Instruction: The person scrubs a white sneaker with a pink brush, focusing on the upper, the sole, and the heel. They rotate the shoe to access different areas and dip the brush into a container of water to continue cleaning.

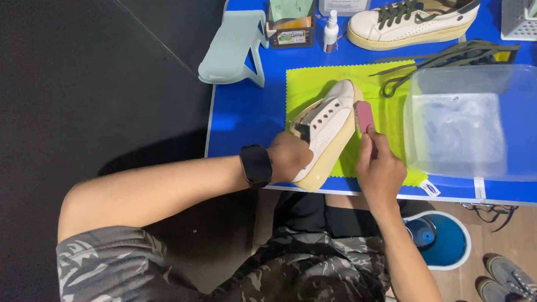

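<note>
A white unlaced sneaker [327, 126] with a cream sole lies tilted on a lime-green cloth [384, 83] on the blue table [240, 114]. My left hand [288, 157], with a black watch on the wrist, grips the shoe at its heel opening. My right hand [378, 167] holds a small pink eraser block [364, 116] pressed against the sole's edge near the toe.
A clear plastic tub [478, 122] of soapy water stands at the right. Behind it lie dark green laces [444, 56], a second laced sneaker [416, 19], a small spray bottle [331, 31], a cleaner bottle, a pale blue shoe stand [233, 48]. A blue bucket [441, 237] sits on the floor.
</note>
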